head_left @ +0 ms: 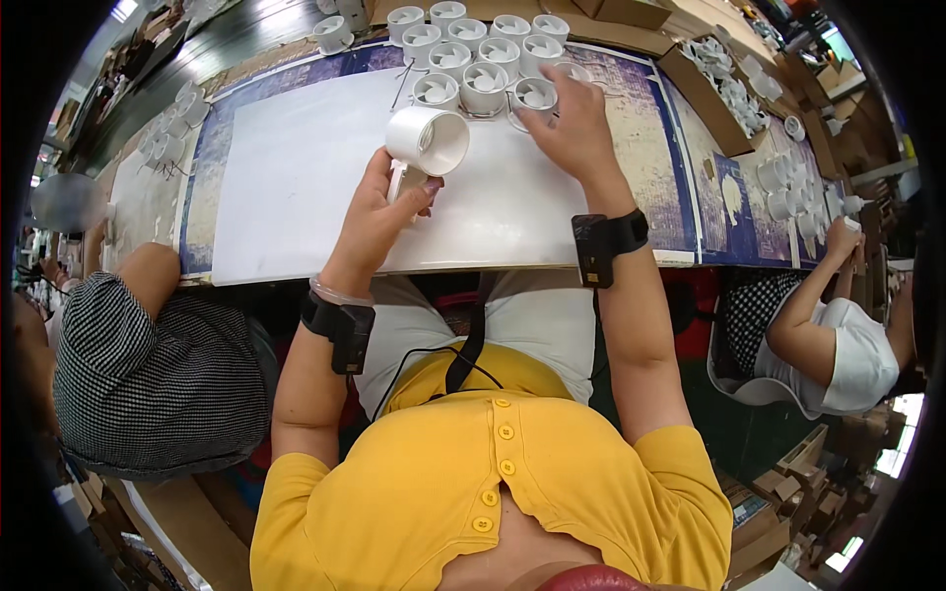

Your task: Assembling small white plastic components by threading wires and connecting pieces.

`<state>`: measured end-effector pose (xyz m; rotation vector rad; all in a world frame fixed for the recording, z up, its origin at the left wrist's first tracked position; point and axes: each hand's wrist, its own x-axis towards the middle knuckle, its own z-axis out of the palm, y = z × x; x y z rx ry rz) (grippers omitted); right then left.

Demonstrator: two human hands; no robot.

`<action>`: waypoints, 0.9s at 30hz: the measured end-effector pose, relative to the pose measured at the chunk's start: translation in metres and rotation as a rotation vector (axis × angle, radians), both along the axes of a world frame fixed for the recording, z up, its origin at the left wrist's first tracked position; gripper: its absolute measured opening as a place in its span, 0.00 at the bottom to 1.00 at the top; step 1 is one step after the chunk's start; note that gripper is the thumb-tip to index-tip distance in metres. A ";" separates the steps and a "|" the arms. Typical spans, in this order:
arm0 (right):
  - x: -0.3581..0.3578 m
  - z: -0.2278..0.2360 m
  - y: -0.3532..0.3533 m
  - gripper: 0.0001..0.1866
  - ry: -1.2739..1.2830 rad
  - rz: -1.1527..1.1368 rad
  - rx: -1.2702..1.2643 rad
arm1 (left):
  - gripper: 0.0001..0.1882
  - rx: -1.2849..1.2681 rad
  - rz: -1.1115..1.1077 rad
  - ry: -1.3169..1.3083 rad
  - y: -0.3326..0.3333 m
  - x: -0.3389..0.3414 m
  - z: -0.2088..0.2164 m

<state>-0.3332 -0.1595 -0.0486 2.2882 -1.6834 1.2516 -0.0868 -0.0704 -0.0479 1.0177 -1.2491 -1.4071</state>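
A white plastic cylinder (430,140) with a handle-like stem is gripped by the stem in my left hand (389,197), raised above the white sheet. Its wide hollow end tilts toward the right. My right hand (576,123) has thumb and fingers curved around the right side of a white fan unit (535,94) at the front right of a cluster. The unit is a short round housing with white blades inside. Several similar fan units (484,87) stand close together with blades facing up. Thin wires (401,87) trail beside some of them.
A white sheet (296,177) covers the middle of the worn blue table. At the far right lies a cardboard box (709,98) of white parts. More white housings (778,175) stand farther right, others (168,138) at left. People sit on both sides.
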 end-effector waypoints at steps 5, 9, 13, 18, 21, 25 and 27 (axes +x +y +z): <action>0.027 0.000 0.023 0.20 0.106 0.176 -0.009 | 0.19 0.058 0.086 0.271 -0.008 0.000 -0.018; 0.031 0.016 0.019 0.20 -0.059 0.367 0.181 | 0.16 0.062 0.112 0.546 -0.003 0.008 -0.025; 0.006 0.017 -0.019 0.19 -0.299 0.179 0.126 | 0.16 -0.004 0.096 0.457 0.001 0.004 -0.021; -0.031 -0.003 -0.110 0.29 -0.756 0.028 0.362 | 0.17 -0.005 0.042 0.413 0.002 0.005 -0.023; -0.019 -0.002 -0.119 0.32 -0.898 0.096 0.501 | 0.20 -0.029 0.003 0.336 0.005 0.008 -0.027; 0.008 -0.007 -0.113 0.35 -0.912 0.269 0.585 | 0.24 -0.012 -0.153 0.313 0.008 0.009 -0.027; 0.028 -0.007 -0.107 0.36 -0.885 0.270 0.608 | 0.26 -0.030 -0.236 0.210 0.006 0.007 -0.021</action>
